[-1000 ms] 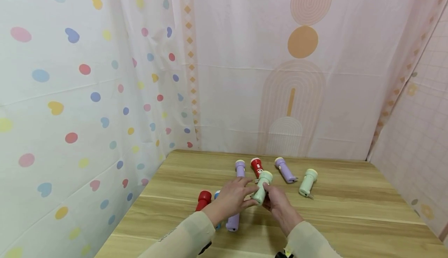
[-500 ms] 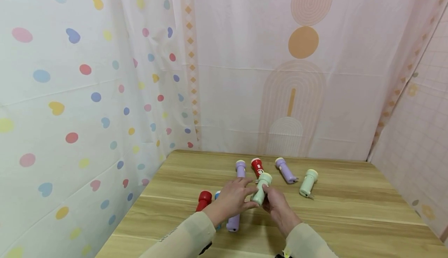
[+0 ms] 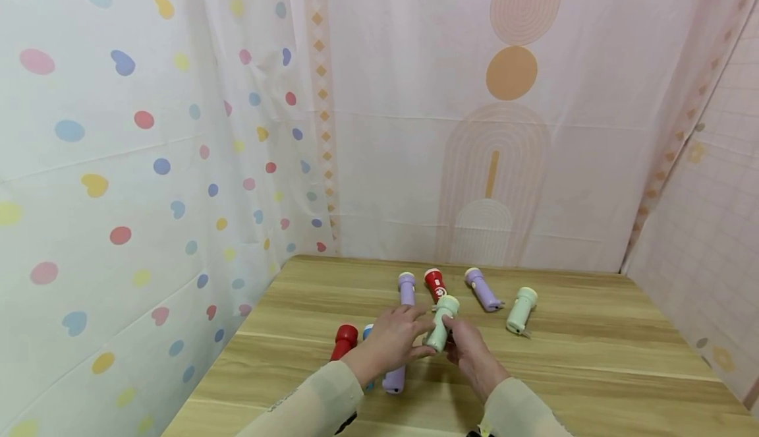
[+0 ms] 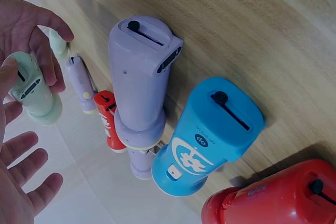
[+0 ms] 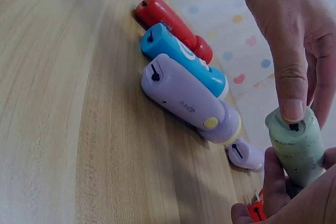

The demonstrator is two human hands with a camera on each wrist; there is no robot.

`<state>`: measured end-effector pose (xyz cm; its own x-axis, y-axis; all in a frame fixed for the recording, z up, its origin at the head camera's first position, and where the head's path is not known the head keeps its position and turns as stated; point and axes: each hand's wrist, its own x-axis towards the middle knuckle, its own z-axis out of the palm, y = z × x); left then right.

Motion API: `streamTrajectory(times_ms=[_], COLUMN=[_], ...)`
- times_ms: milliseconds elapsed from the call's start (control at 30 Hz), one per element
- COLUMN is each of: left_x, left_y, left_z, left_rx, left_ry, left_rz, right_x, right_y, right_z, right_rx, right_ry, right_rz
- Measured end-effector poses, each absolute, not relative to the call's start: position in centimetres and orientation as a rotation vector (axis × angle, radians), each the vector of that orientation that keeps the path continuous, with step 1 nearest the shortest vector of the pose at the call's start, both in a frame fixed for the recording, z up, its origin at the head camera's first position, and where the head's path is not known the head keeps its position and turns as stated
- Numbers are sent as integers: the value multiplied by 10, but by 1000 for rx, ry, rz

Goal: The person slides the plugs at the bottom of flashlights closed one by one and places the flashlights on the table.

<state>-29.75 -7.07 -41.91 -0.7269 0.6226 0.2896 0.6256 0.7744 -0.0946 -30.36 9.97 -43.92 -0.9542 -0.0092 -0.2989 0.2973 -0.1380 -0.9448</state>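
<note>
A pale green flashlight (image 3: 441, 325) is held up over the table, its cream-rimmed head pointing away. My right hand (image 3: 471, 351) grips it from the right, with the thumb along its body. My left hand (image 3: 394, 335) is at its other side. In the right wrist view the left thumb (image 5: 292, 109) presses the slotted tail end, beside a black slider. In the left wrist view the other left fingers (image 4: 29, 174) spread loosely away from the flashlight. Beneath the left arm lie a purple flashlight (image 4: 139, 72), a blue flashlight (image 4: 210, 135) and a red flashlight (image 4: 278, 195).
At the back of the wooden table (image 3: 593, 358) lie a purple flashlight (image 3: 406, 287), a red flashlight (image 3: 435, 282) and another purple flashlight (image 3: 483, 290). A second green flashlight (image 3: 522, 310), with metal prongs sticking out at its tail, lies right of my hands. Patterned curtains (image 3: 379, 180) surround the table.
The green flashlight and both hands have sunk slightly, towards the near side, in the head view. The grip looks the same, and the flashlights on the table lie where they were.
</note>
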Motion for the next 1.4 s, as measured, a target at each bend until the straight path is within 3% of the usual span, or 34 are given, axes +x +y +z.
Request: streamTrajectory(times_ms=[400,1400], left_x=[-298,-298], left_y=[-78,-118], left_z=[-423,-435], left_rx=[-973,-711], left_ry=[-2683,-2866], left_rz=[36,-25], right_x=[-306,-305], right_y=[98,102], right_z=[-445,-458], right_rx=[312,315], right_ry=[1949,2211], right_rz=[-2173,-1925])
